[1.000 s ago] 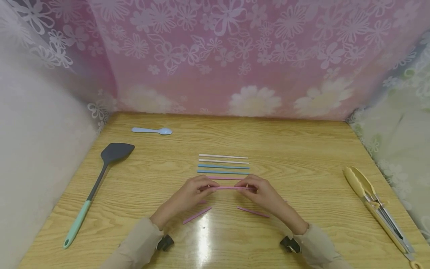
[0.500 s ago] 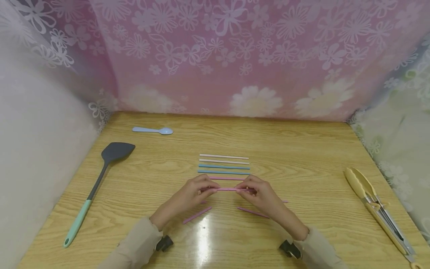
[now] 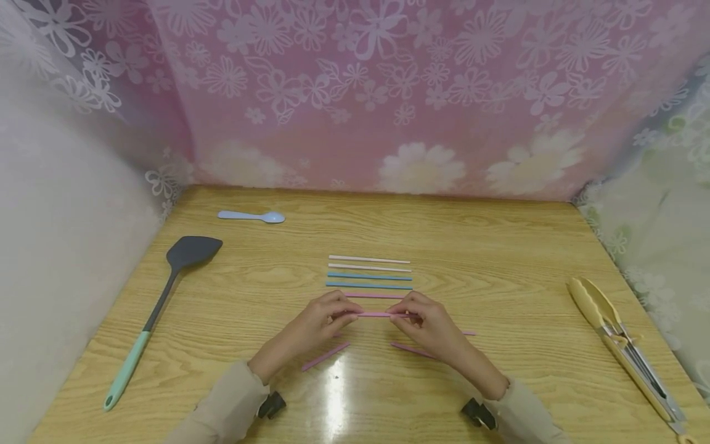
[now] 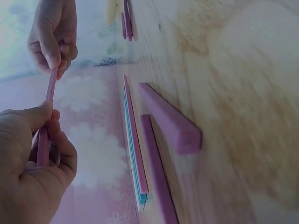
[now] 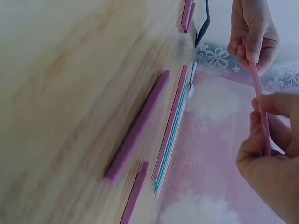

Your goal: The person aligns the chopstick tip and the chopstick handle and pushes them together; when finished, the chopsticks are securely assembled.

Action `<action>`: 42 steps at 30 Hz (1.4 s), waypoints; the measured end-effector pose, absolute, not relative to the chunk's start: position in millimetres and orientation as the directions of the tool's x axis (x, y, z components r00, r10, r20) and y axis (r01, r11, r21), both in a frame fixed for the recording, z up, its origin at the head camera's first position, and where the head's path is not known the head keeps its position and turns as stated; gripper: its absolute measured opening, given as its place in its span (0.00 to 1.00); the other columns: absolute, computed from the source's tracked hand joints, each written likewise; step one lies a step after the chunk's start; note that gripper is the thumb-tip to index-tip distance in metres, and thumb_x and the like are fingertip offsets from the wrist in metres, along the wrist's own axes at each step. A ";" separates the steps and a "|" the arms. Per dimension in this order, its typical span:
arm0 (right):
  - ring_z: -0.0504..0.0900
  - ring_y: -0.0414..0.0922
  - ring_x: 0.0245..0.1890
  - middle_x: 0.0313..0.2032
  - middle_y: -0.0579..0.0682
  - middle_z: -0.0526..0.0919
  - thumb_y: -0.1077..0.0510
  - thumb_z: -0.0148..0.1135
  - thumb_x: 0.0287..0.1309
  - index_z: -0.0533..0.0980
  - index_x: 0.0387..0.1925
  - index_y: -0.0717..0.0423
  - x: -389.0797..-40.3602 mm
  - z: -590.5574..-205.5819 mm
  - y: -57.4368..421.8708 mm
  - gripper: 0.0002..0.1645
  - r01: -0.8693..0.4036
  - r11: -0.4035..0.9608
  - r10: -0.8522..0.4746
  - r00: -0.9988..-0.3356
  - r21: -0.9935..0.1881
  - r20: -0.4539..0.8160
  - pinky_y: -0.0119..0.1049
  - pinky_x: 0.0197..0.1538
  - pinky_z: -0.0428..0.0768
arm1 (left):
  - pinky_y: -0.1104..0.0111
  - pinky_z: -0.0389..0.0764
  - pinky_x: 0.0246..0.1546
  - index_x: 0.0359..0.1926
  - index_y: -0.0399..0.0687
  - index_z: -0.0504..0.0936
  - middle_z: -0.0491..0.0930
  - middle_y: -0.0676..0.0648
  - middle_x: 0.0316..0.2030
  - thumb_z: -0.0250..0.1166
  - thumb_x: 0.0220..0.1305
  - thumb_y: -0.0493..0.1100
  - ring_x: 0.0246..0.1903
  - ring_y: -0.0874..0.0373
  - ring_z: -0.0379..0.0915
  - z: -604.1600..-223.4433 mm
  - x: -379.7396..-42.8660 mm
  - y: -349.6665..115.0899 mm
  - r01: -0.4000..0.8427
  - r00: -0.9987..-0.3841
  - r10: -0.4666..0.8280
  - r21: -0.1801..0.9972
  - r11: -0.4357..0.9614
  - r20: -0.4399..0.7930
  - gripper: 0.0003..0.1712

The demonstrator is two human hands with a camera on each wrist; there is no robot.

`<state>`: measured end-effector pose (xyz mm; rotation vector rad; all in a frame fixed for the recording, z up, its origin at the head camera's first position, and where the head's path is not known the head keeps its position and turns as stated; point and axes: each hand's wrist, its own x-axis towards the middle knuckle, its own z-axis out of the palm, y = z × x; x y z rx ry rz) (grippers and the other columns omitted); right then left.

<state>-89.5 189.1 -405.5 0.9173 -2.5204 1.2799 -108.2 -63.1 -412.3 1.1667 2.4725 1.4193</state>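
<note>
My left hand [image 3: 322, 317] and right hand [image 3: 429, 320] pinch one pink chopstick [image 3: 374, 314] between thumb and fingers, one hand near each end. Both wrist views show this chopstick held level above the table, its ends partly covered by the fingers. Just beyond it lies another pink chopstick [image 3: 374, 296], parallel to two blue chopsticks [image 3: 368, 285] and two white chopsticks [image 3: 368, 267]. Nearer me, a slanted pink chopstick [image 3: 326, 357] lies by the left wrist, with another pink one partly hidden behind that hand. More pink chopsticks [image 5: 140, 128] lie beneath the right hand.
On the left of the wooden table [image 3: 477, 234] lies a dark-headed spatula [image 3: 191, 251] with a green handle. A light blue spoon [image 3: 252, 216] is at the back left. Yellow-tipped tongs [image 3: 621, 345] lie along the right side. Floral cloth [image 3: 355, 123] hangs behind the table.
Both hands have brought the held pink chopstick slightly toward me. The chopsticks lying on the table keep their places.
</note>
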 end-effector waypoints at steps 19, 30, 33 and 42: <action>0.74 0.35 0.32 0.33 0.47 0.77 0.77 0.60 0.47 0.82 0.39 0.62 -97.1 -412.0 199.3 0.17 -0.537 0.511 -0.447 -0.833 -0.671 0.326 0.27 0.34 0.78 | 0.73 0.79 0.41 0.51 0.38 0.80 0.81 0.44 0.47 0.60 0.65 0.34 0.41 0.57 0.77 -414.4 -118.2 -76.8 0.546 -0.754 0.623 0.726 0.419 0.207 0.14; 0.76 0.40 0.32 0.32 0.46 0.77 0.73 0.65 0.48 0.82 0.37 0.63 -108.2 -415.6 202.6 0.12 -0.480 0.600 -0.427 -0.869 -0.640 0.251 0.29 0.36 0.79 | 0.73 0.80 0.39 0.48 0.36 0.81 0.81 0.47 0.38 0.60 0.64 0.34 0.37 0.57 0.76 -420.1 -125.0 -88.7 0.520 -0.800 0.565 0.702 0.487 0.200 0.12; 0.75 0.40 0.32 0.31 0.46 0.77 0.71 0.67 0.49 0.82 0.36 0.63 -111.3 -418.4 202.5 0.10 -0.467 0.611 -0.434 -0.873 -0.639 0.222 0.29 0.36 0.79 | 0.73 0.80 0.39 0.46 0.36 0.82 0.81 0.47 0.37 0.61 0.64 0.33 0.36 0.57 0.76 -421.8 -127.7 -87.6 0.518 -0.804 0.563 0.686 0.510 0.189 0.11; 0.73 0.37 0.29 0.30 0.47 0.79 0.66 0.66 0.55 0.82 0.34 0.61 -121.5 -425.4 199.9 0.04 -0.472 0.633 -0.490 -0.858 -0.613 0.154 0.27 0.32 0.75 | 0.74 0.79 0.38 0.43 0.35 0.83 0.81 0.46 0.36 0.63 0.62 0.33 0.36 0.56 0.76 -426.1 -134.5 -84.9 0.483 -0.822 0.555 0.673 0.560 0.128 0.09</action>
